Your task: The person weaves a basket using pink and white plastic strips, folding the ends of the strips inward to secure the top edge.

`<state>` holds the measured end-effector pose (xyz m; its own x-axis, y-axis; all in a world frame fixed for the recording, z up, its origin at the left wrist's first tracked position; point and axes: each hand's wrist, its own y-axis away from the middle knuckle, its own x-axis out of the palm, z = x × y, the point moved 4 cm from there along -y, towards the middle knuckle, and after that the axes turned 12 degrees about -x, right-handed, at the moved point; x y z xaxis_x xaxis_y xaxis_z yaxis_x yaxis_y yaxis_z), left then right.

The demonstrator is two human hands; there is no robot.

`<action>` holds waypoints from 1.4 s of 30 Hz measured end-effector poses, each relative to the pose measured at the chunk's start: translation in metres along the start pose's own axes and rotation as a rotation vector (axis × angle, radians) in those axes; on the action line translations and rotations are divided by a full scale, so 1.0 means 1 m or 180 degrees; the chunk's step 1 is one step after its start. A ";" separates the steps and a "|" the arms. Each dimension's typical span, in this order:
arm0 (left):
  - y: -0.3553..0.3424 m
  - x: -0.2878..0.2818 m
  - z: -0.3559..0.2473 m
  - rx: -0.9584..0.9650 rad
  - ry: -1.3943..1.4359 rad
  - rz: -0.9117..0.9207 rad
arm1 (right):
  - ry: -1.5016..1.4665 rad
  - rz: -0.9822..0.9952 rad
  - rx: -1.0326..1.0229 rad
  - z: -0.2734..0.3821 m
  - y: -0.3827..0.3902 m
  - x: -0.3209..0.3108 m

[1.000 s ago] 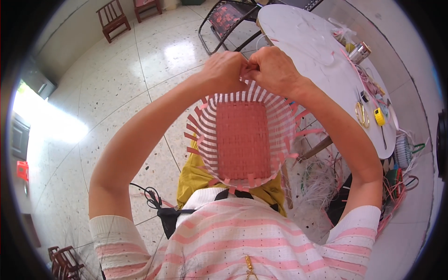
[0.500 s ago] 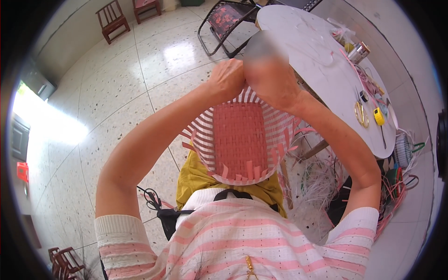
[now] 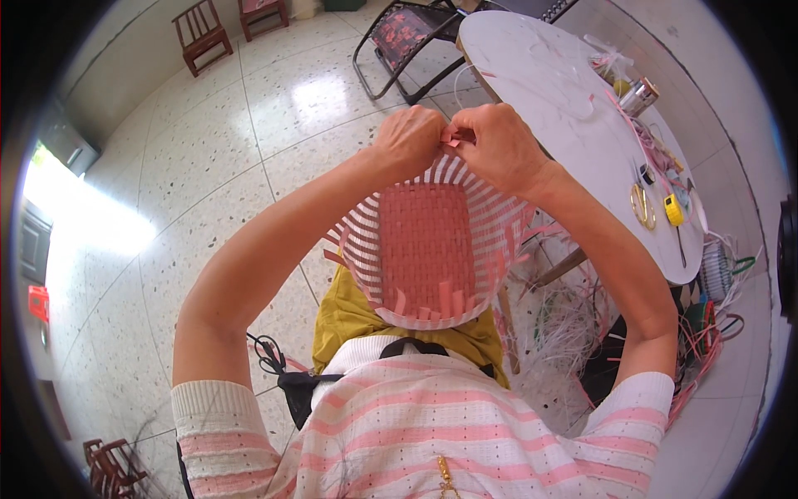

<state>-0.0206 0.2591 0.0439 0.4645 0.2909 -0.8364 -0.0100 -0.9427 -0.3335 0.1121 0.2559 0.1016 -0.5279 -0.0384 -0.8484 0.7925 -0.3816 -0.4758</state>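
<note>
A woven basket [image 3: 426,241] with a reddish-pink base and pink-and-white striped sides lies across my lap, its inside facing me. Short pink strip ends stick out along its near rim. At the far rim my left hand [image 3: 409,140] is closed, pinching the edge; its fingertips are partly hidden. Right beside it, my right hand [image 3: 504,154] is curled with thumb and forefinger on a pink strip [image 3: 454,140] at that rim. The two hands almost touch. A thin whitish strand [image 3: 457,87] rises above the right hand.
To the right stands a white table [image 3: 549,91] bearing gold-handled scissors [image 3: 642,206], a yellow tape measure [image 3: 673,209] and a metal can [image 3: 638,97]. Loose plastic strips [image 3: 565,324] pile up below it. A folding chair [image 3: 407,41] is beyond; small wooden chairs [image 3: 202,37] stand far left.
My right hand has shifted slightly right and down, and the pink strip between the hands now shows. A blur covered that hand earlier. The left hand and the basket have barely moved.
</note>
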 end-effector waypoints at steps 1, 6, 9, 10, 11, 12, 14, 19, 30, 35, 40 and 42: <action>0.000 -0.002 0.000 0.0004 0.0002 0.0000 | 0.0263 0.0154 0.0119 -0.001 0.000 -0.003; -0.001 -0.001 -0.008 0.0102 -0.0461 0.0370 | 0.0566 0.0544 0.0460 -0.005 0.003 -0.004; -0.002 -0.001 -0.008 -0.0079 -0.0389 0.0300 | 0.0469 0.0380 0.0269 0.001 0.004 -0.002; -0.002 0.000 -0.006 -0.0082 -0.0390 0.0301 | 0.0470 0.0354 0.0185 0.003 0.003 -0.003; -0.002 0.001 -0.006 -0.0021 -0.0386 0.0229 | 0.0470 0.0328 0.0101 0.004 0.003 -0.003; -0.002 0.002 -0.005 0.0040 -0.0381 0.0157 | 0.0465 0.0331 0.0101 0.004 0.004 -0.002; -0.002 0.003 -0.006 0.0052 -0.0372 0.0124 | 0.0504 0.0268 0.0014 0.003 0.005 -0.001; -0.002 0.007 -0.005 0.0012 -0.0368 0.0106 | 0.0314 0.0125 -0.0102 0.001 0.008 0.001; -0.004 0.009 -0.002 0.0188 -0.0066 0.0053 | 0.0584 0.0556 0.0402 -0.007 0.007 -0.017; -0.004 0.004 -0.012 0.0126 -0.0149 0.0163 | 0.0714 0.0501 0.0180 0.000 0.011 -0.012; -0.005 0.008 -0.008 0.0198 -0.0234 0.0145 | 0.0627 0.0328 0.0024 0.002 0.011 -0.010; -0.006 0.011 -0.008 0.0190 -0.0321 0.0103 | 0.0515 0.0274 -0.0039 0.004 0.012 -0.009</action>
<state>-0.0079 0.2666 0.0403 0.3717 0.2784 -0.8856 -0.0775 -0.9413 -0.3284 0.1251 0.2484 0.1046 -0.4026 0.0792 -0.9119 0.8368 -0.3718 -0.4018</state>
